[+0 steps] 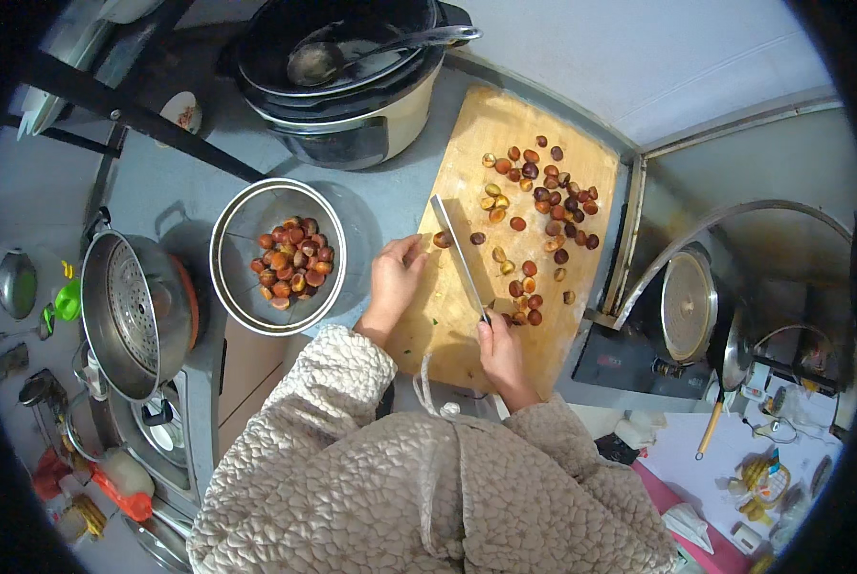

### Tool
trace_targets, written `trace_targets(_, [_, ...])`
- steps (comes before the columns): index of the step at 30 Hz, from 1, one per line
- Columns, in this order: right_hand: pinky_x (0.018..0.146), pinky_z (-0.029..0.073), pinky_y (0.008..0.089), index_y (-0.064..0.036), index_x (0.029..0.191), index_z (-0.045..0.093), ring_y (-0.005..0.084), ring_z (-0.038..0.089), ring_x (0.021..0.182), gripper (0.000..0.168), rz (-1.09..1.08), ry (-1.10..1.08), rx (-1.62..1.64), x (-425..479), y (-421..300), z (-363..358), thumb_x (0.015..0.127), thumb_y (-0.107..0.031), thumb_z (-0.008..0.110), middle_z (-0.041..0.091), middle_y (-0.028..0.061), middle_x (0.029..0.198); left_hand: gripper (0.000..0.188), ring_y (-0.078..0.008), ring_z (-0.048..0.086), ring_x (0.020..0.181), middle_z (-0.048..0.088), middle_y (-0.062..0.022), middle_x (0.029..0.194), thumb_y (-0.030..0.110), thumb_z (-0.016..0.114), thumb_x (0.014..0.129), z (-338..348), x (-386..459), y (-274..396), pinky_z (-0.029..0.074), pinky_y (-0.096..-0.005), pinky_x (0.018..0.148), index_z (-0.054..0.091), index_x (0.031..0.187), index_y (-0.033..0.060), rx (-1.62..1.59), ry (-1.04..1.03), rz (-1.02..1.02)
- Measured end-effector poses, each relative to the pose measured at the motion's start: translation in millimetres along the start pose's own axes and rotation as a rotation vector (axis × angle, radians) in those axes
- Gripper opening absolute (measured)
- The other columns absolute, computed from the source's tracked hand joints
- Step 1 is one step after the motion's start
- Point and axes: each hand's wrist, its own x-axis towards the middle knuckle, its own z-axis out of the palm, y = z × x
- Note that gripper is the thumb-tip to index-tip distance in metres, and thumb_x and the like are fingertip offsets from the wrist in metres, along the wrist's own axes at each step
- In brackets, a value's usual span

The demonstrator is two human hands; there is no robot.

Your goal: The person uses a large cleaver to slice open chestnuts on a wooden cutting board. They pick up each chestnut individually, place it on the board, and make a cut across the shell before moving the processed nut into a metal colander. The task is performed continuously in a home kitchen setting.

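Note:
My right hand (501,351) grips the handle of a kitchen knife (459,251), its blade pointing away from me over a wooden cutting board (428,351). Left of the blade lies a brown chestnut (442,239). Just beside that nut, over the board's left edge, is my left hand (397,278), thumb and fingers slightly apart with nothing visible between them. Another chestnut (478,238) rests to the right of the blade. Many loose chestnuts (557,208) are spread across the board's right half. A metal-rimmed bowl (238,301) on my left contains a heap of chestnuts (295,258), some showing cuts.
Behind the bowl stands a multi-cooker (342,136) with a ladle (399,44) on top. A steel steamer pot (173,316) sits at far left near the sink (191,459). To the right are a metal-framed panel (633,237) and a wok (737,351).

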Motion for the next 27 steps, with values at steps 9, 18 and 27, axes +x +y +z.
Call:
trace_targets(9, [0.056,0.041,0.0245,0.001,0.118,0.047,0.0098,0.049,0.061,0.034,0.009,-0.172,0.324,-31.4,-22.6,-23.6,0.091,-0.018,0.039,0.053,0.0031,0.073,0.037,-0.0099,0.057,0.086,0.062,-0.0066,0.098,0.016,0.063,0.084,-29.1,2.1,22.2,0.046,-0.0239,0.078,0.054,0.114,-0.003,-0.754,-0.241,-0.264])
trace_targets(18, [0.057,0.041,0.0234,0.001,0.103,0.05,0.0092,0.047,0.06,0.025,-0.138,-0.144,0.559,-51.1,-42.1,-7.9,0.093,-0.017,0.035,0.052,0.0017,0.073,0.024,-0.0105,0.059,0.081,0.065,-0.0045,0.09,0.015,0.06,0.086,-90.0,-11.1,31.1,0.046,-0.0243,0.073,0.061,0.103,-0.0011,-0.591,-0.049,-0.26])
trace_targets(27, [0.054,0.041,0.0211,0.0,0.101,0.048,0.0069,0.047,0.058,0.025,-0.035,0.169,0.56,-47.9,-27.3,-36.5,0.094,-0.018,0.032,0.051,0.0025,0.075,0.031,-0.0319,0.051,0.097,0.056,-0.0133,0.104,0.002,0.066,0.068,-136.6,-15.7,8.6,0.04,-0.0396,0.086,0.061,0.099,0.005,0.507,0.331,0.246])
